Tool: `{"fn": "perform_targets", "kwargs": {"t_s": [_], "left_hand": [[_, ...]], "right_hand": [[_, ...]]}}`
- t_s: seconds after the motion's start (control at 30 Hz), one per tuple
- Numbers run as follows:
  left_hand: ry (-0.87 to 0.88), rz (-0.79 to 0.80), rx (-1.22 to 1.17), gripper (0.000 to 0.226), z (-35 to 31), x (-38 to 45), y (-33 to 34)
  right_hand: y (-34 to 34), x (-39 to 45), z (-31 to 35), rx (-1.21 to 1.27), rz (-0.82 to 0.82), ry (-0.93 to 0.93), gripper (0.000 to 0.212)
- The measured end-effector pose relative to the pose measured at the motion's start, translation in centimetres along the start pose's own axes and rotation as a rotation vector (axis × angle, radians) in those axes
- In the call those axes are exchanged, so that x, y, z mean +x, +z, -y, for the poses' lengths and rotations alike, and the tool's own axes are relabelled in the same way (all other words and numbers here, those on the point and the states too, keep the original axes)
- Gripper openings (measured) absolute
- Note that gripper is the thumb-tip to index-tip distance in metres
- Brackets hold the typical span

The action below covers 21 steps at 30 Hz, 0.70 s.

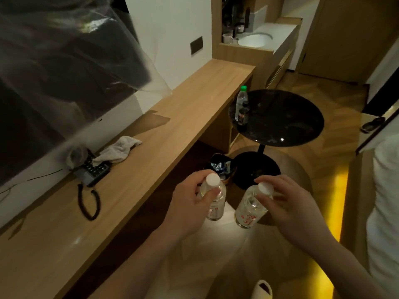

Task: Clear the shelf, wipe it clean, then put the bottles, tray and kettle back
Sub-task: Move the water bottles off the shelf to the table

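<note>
Two bottles in hand, one each. My left hand (190,201) grips the neck of the left bottle (213,199) just under its white cap, thumb on the near side. My right hand (289,203) pinches the right bottle (250,207) around its white cap, fingers curled. Both are clear plastic with red print on the labels, caps on; liquid level I cannot tell. The right one tilts with its top leaning right; the left one is close to upright. They sit close together but apart, held over the floor, to the right of the shelf edge.

The wooden shelf (177,117) runs along the left, near to far. On it: a crumpled grey-white cloth (119,148), touching a black phone (92,169) with a coiled cord.

Far right of the shelf stands a round black table (287,119). At its left edge: a clear bottle with a green cap (241,99) and a small dark bottle (241,114) just beside it.

Below, between shelf and table base, a dark bin (220,167) holds crumpled wrappers.

Far back: a white sink (254,39) and a mug (227,38) left of it.
</note>
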<state>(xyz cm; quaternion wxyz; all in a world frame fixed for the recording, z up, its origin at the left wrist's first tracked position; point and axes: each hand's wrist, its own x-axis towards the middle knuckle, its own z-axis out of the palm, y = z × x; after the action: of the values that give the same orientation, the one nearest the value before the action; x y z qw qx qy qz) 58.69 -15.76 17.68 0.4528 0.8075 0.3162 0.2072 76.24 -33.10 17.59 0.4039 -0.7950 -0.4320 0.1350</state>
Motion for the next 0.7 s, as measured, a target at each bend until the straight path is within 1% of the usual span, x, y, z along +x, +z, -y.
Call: {"fn": "perform_targets", "kwargs": {"t_s": [0.13, 0.23, 0.33, 0.53, 0.7], "left_hand": [[-0.013, -0.041, -0.002, 0.036, -2.7, 3.1, 4.7], [-0.057, -0.068, -0.026, 0.035, -4.1, 4.9, 6.9], [-0.075, -0.076, -0.026, 0.036, -4.9, 7.5, 8.4], [-0.042, -0.037, 0.049, 0.035, -3.7, 14.2, 9.8], [-0.043, -0.012, 0.05, 0.035, -2.2, 22.1, 11.0]], "right_hand": [[-4.7, 3.8, -4.0, -0.038, 0.041, -0.038, 0.032], [-7.1, 6.7, -6.2, -0.066, 0.074, -0.056, 0.035], [-8.6, 10.0, -7.8, -0.04, 0.084, -0.081, 0.033], [-9.6, 17.2, -10.5, 0.051, 0.153, -0.083, 0.03], [-10.4, 23.7, -12.8, 0.052, 0.132, -0.066, 0.03]]}}
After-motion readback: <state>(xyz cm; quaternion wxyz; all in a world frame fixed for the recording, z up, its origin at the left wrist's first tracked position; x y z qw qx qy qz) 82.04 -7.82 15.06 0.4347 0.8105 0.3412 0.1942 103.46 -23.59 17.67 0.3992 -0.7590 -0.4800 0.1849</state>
